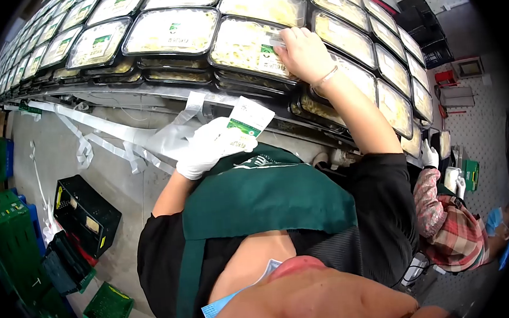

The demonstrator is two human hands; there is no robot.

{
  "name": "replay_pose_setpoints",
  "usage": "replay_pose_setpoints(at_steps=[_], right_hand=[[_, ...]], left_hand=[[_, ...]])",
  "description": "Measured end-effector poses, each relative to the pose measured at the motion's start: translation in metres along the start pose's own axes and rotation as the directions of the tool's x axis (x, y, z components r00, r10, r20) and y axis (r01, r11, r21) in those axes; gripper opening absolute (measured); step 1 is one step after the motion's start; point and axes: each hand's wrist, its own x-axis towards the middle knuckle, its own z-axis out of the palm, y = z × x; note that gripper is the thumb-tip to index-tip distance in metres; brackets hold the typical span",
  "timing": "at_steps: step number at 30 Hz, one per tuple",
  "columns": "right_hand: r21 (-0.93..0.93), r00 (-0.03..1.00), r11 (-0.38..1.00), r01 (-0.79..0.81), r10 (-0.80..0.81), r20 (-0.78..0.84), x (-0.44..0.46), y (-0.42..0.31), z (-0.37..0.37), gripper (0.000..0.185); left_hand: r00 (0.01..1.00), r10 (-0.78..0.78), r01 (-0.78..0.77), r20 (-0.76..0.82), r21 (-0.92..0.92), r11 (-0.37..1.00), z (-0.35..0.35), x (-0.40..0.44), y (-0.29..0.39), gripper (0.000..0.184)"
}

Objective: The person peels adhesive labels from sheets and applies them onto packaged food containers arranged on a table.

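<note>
My left hand, in a white glove, grips a small stack of white and green labels in front of the apron. Bare and reaching forward, my right hand is over a sealed black tray of pale, noodle-like food. Its fingers are curled at the edge of a green and white label on that tray's clear lid. The hand partly hides the label and the tray's right side. A neighbouring tray to the left bears a similar label, while a tray to the right shows none.
Stacked trays fill the long metal table. White backing strips hang from its edge to the floor. Dark crates and a green crate stand at lower left. At right, a co-worker with gloved hands handles trays.
</note>
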Motion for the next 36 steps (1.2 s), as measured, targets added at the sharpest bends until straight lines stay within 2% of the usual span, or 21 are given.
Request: replay_pose_setpoints(at_steps=[3, 5, 6, 7, 9, 11, 13, 14, 15, 18, 20, 21, 22, 23, 24, 27, 31, 32, 33, 34, 36], right_hand=[[-0.109, 0.983, 0.979, -0.171, 0.163, -0.081, -0.007, 0.001, -0.019, 0.041], [-0.073, 0.972, 0.978, -0.196, 0.184, -0.147, -0.017, -0.011, -0.038, 0.046], [0.383, 0.979, 0.901, -0.202, 0.173, 0.11, -0.027, -0.024, -0.053, 0.041], [0.739, 0.941, 0.611, -0.283, 0.03, 0.336, -0.036, -0.035, -0.062, 0.037], [0.8, 0.898, 0.499, -0.333, -0.089, 0.43, -0.048, -0.051, -0.054, 0.027], [0.814, 0.963, 0.519, -0.262, 0.091, 0.252, -0.057, -0.052, -0.058, 0.02], [0.813, 0.89, 0.397, -0.426, 0.348, 0.296, -0.082, -0.03, -0.077, 0.013], [0.929, 0.823, 0.276, -0.246, 0.565, 0.05, -0.098, -0.031, -0.078, 0.005], [0.908, 0.941, 0.377, 0.184, 0.199, -0.273, -0.119, 0.018, -0.092, 0.018], [0.865, 0.88, 0.356, 0.353, 0.187, -0.436, -0.171, 0.049, -0.119, 0.02], [0.849, 0.746, 0.478, 0.227, 0.475, -0.467, -0.203, 0.046, -0.138, 0.022], [0.817, 0.604, 0.573, 0.061, 0.631, -0.487, -0.217, 0.051, -0.144, 0.026], [0.902, 0.383, 0.429, 0.038, 0.828, -0.41, -0.207, 0.037, -0.15, 0.025], [0.936, 0.265, 0.351, 0.037, 0.899, -0.348, -0.203, 0.034, -0.15, 0.024], [0.961, 0.141, 0.272, 0.057, 0.95, -0.277, -0.198, 0.03, -0.151, 0.024], [0.619, 0.588, 0.725, -0.303, 0.653, -0.477, -0.229, 0.086, -0.117, 0.015], [0.87, 0.679, 0.314, -0.381, 0.733, 0.033, -0.16, 0.018, -0.118, 0.022], [0.893, 0.703, 0.259, -0.369, 0.706, 0.086, -0.13, -0.008, -0.119, 0.024], [0.915, 0.741, 0.163, -0.369, 0.645, 0.184, -0.116, -0.017, -0.109, 0.024], [0.89, 0.826, 0.271, -0.366, 0.536, 0.176, -0.102, -0.024, -0.1, 0.022], [0.832, 0.898, 0.416, -0.367, 0.393, 0.199, -0.078, -0.039, -0.09, 0.017]], left_hand=[[0.999, 0.021, -0.023, -0.043, -0.037, 0.999, -0.008, 0.005, -0.002, 0.022], [0.975, 0.222, -0.208, -0.003, 0.338, 0.918, -0.012, 0.011, 0.003, 0.024], [0.992, -0.127, 0.127, -0.021, -0.007, 0.992, -0.011, 0.012, 0.012, 0.027], [0.999, 0.04, -0.038, -0.013, 0.125, 0.991, -0.009, 0.015, 0.006, 0.031], [0.98, -0.172, 0.192, 0.102, -0.245, 0.95, -0.002, 0.017, 0.001, 0.034], [0.92, -0.306, 0.337, 0.244, -0.1, 0.936, -0.022, 0.027, 0.029, 0.042], [0.989, 0.038, -0.001, 0.142, -0.252, 0.968, -0.035, 0.014, 0.009, 0.052], [0.988, 0.133, -0.141, 0.083, 0.091, 0.986, -0.042, 0.002, -0.01, 0.063], [0.982, 0.131, -0.013, -0.137, 0.642, 0.767, -0.05, -0.022, -0.046, 0.062], [0.935, -0.023, 0.306, -0.355, 0.771, 0.559, -0.056, -0.036, -0.08, 0.046], [0.936, -0.17, 0.315, -0.307, 0.518, 0.795, -0.044, -0.048, -0.104, 0.032], [0.945, -0.18, 0.207, -0.275, 0.074, 0.975, -0.022, -0.048, -0.117, 0.027], [0.959, -0.25, 0.201, -0.136, -0.3, 0.933, -0.014, -0.037, -0.09, 0.03], [0.995, -0.086, 0.082, -0.059, -0.076, 0.994, 0.006, -0.034, -0.098, 0.027], [0.99, -0.014, 0.06, 0.143, -0.322, 0.945, 0.016, -0.027, -0.098, 0.028], [0.902, 0.084, -0.011, 0.425, -0.17, 0.985, 0.041, 0.011, -0.1, 0.032], [0.995, -0.027, 0.012, 0.095, 0.157, 0.987, -0.001, -0.002, -0.149, 0.03], [0.852, -0.502, 0.22, 0.149, 0.768, 0.602, -0.043, 0.021, -0.075, 0.035], [0.774, -0.618, 0.422, 0.14, 0.613, 0.668, -0.066, 0.02, -0.053, 0.035], [0.964, -0.266, 0.26, -0.006, 0.231, 0.938, -0.078, 0.012, -0.036, 0.031], [0.986, -0.027, -0.047, -0.162, -0.433, 0.9, -0.066, 0.032, 0.026, 0.049]])
